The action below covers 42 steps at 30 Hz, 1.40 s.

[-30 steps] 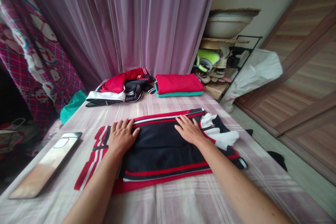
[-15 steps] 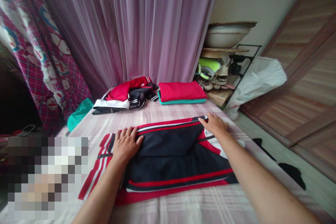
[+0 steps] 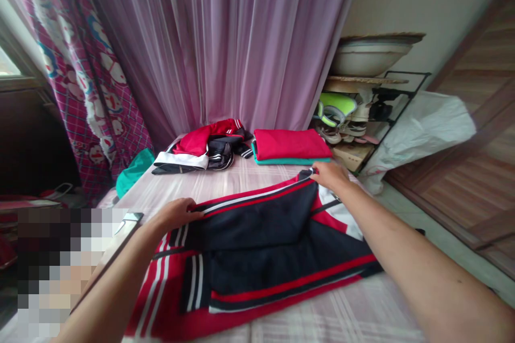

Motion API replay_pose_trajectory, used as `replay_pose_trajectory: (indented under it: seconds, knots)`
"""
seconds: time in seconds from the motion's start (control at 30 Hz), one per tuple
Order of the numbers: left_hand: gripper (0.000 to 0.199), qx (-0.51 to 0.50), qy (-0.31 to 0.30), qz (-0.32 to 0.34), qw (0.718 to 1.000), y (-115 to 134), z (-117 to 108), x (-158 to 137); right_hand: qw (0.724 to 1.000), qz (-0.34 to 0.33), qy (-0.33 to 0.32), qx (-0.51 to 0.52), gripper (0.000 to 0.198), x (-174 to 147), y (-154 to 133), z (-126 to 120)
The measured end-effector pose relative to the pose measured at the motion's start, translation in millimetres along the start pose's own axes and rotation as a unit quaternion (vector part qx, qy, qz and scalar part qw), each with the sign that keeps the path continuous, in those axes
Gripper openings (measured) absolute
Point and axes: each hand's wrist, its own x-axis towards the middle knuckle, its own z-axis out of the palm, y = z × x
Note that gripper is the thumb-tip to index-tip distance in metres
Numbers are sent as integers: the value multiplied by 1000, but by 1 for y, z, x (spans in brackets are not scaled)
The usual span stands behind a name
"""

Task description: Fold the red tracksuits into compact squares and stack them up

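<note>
Laid out in front of you, at the centre of the clock, is the dark striped jacket (image 3: pixel 257 220), flat on the plaid sheet (image 3: pixel 189 185) with red and white bands along its long edges. Your left hand (image 3: pixel 179 213) is at eleven o'clock on it, fingers curled over the far edge and thumb on top, pinching the fabric. Your right hand (image 3: pixel 330 176) is at one o'clock, thumb and fingers pinching the far corner; your forearm crosses the white section (image 3: pixel 352 221) at three o'clock. A white-striped dark cuff (image 3: pixel 196 281) lies at eight o'clock, over the red lower band (image 3: pixel 161 300).

Beyond the jacket, a folded stack (image 3: pixel 292 144), red over teal, sits at one o'clock, and a loose heap of clothes (image 3: pixel 201 144) at eleven. A flat, glossy object (image 3: pixel 131 222), mostly pixelated, lies at nine o'clock beside your left forearm. The purple curtain (image 3: pixel 225 37) hangs at twelve; a rack with a pale basin (image 3: pixel 374 56) and shoes stands at one, with a white bag (image 3: pixel 430 123) at two.
</note>
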Motion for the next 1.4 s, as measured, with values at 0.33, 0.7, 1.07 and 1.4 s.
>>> replay_pose_trajectory:
  seconds: [0.33, 0.7, 1.07, 1.4]
  knots:
    - [61, -203, 23, -112, 973, -28, 26, -71, 969, -177, 141, 98, 52, 49, -126, -39]
    - [77, -236, -35, -76, 968, -41, 18, -75, 892, -392, 81, 208, 43, -165, -95, 58]
    - [77, -373, -48, -110, 920, -60, 26, -91, 777, -588, 116, 190, 55, -252, -133, 55]
    - [82, -508, -87, -61, 855, -57, 14, -117, 780, -541, 171, 266, 30, -273, -150, 54]
